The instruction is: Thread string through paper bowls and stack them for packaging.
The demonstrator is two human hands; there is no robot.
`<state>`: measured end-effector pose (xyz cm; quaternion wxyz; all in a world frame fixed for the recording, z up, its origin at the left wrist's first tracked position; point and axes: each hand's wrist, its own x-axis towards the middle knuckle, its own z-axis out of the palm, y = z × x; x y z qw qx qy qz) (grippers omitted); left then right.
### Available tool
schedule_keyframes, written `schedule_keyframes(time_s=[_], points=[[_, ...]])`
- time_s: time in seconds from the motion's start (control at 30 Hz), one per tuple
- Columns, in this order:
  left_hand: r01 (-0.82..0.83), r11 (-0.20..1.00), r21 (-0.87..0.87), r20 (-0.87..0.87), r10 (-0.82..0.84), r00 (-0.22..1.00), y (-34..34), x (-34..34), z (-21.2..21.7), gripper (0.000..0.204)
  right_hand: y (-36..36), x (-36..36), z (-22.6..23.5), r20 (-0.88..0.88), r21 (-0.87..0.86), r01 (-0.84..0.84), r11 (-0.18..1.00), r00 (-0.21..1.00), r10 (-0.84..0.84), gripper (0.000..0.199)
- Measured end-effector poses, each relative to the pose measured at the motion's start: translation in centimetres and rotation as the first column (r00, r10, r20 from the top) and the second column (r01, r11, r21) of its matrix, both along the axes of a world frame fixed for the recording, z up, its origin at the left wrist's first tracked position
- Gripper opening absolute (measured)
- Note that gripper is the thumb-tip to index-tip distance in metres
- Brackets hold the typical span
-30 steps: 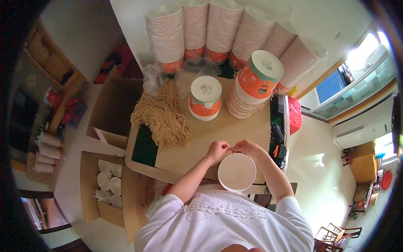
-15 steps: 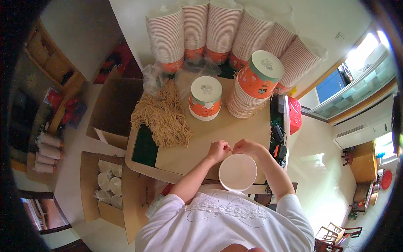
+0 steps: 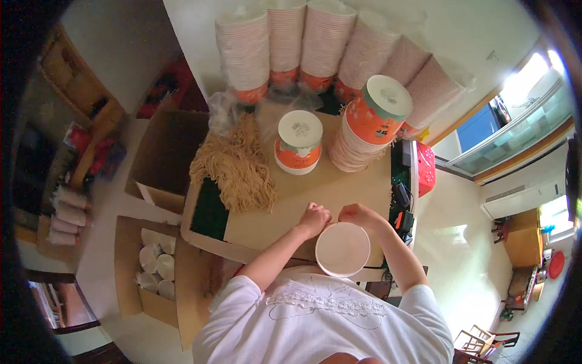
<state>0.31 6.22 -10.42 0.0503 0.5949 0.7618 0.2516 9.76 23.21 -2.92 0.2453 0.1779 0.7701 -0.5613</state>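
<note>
Tub (image 3: 343, 250) sits by table edge (image 3: 209, 238), room beyond

wrapped cup stacks (image 3: 324, 45), tabletop (image 3: 209, 212) far edge: 6 | visible upturned cup bases (image 3: 300, 128), tabletop: 2 | upright cup (image 3: 342, 250), near edge: 1 | cord bundle (image 3: 239, 176), left edge: 1 | cardboard boxes (image 3: 129, 267): 2

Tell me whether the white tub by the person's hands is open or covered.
Open: the white tub shows its pale inside through an uncovered round mouth.
</note>
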Motion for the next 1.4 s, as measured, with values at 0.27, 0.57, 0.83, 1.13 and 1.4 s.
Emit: schedule_keyframes(time_s=[0.27, 0.57, 0.83, 1.13, 1.4], points=[[-0.299, 0.952, 0.057, 0.519, 0.228, 0.824, 0.9, -0.6, 2.7, 0.009, -0.5, -0.5, 0.9, 0.02, 0.065, -0.001, 0.998, 1.0, -0.001, 0.019], [-0.289, 0.955, 0.07, 0.444, 0.229, 0.866, 1.1, -0.8, 2.1, 0.008, -0.4, -0.9, -2.0, -0.022, -0.004, 0.003, 1.0, 1.0, -0.003, 0.019], [-0.296, 0.951, -0.091, 0.502, 0.3, 0.811, 0.7, -0.4, 1.7, 0.011, -0.3, -1.1, -0.9, 0.087, 0.089, -0.083, 0.993, 0.993, 0.075, 0.017], [-0.663, 0.744, 0.083, 0.682, 0.442, 0.582, -3.1, -0.1, 0.9, 0.027, 1.8, 1.8, -1.9, 0.049, -0.189, 0.642, 0.743, 0.762, -0.646, 0.014], [-0.604, 0.796, 0.048, 0.533, 0.491, 0.689, -4.7, 0.7, 1.3, 0.026, -1.3, 4.3, -3.6, 0.025, -0.485, 0.778, 0.4, 0.469, -0.883, 0.011]])
